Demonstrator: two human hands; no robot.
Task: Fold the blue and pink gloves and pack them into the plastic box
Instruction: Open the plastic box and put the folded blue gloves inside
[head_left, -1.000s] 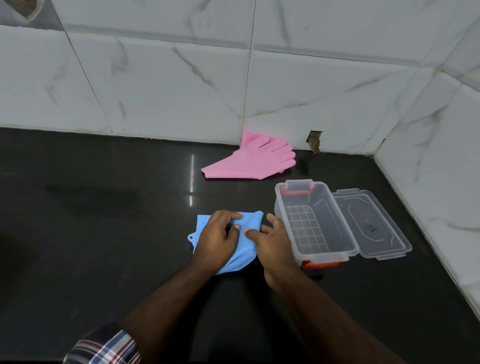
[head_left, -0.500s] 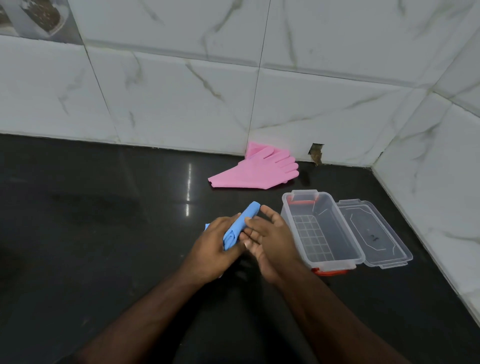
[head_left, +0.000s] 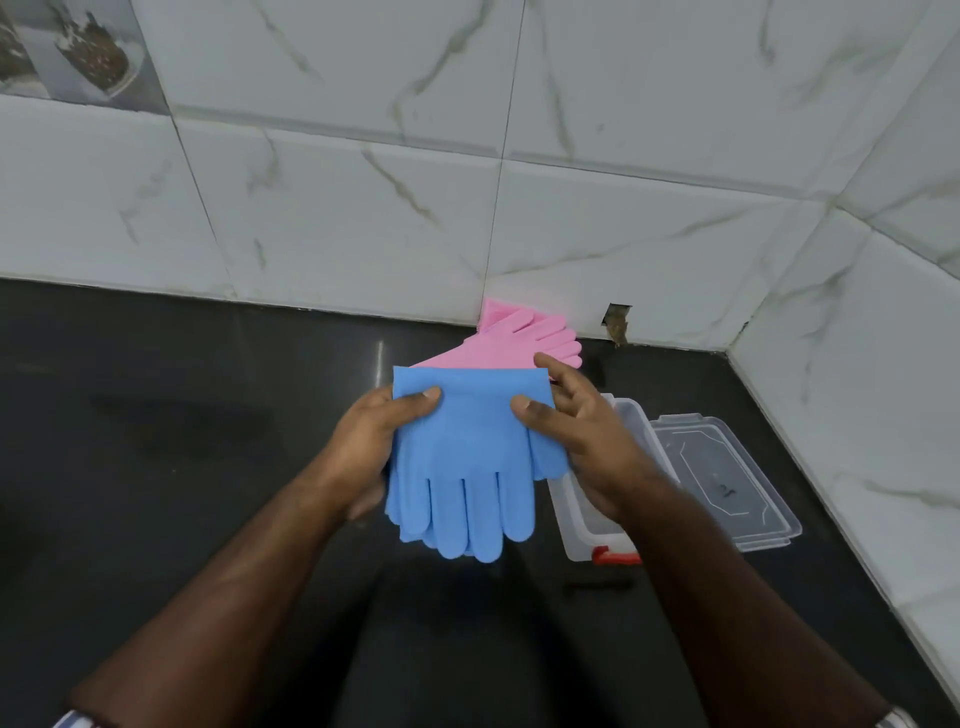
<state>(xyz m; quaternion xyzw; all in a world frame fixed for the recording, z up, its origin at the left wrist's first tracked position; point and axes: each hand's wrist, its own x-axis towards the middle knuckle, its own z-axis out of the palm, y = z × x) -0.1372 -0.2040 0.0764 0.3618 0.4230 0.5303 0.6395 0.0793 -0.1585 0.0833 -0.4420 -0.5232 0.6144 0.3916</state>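
Both hands, left hand (head_left: 371, 447) and right hand (head_left: 582, 441), pinch blue gloves (head_left: 467, 457) above counter (head_left: 182, 441)

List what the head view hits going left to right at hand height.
Left hand → flat blue rubber gloves, held up between both hands → right hand → clear plastic box with orange latch → clear plastic lid lying beside the box.

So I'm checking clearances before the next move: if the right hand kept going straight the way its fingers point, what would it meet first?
Probably the pink gloves. The right hand, gripping the blue gloves, has its fingers aimed up and away toward the wall, where the pink pair lies; depth is unclear.
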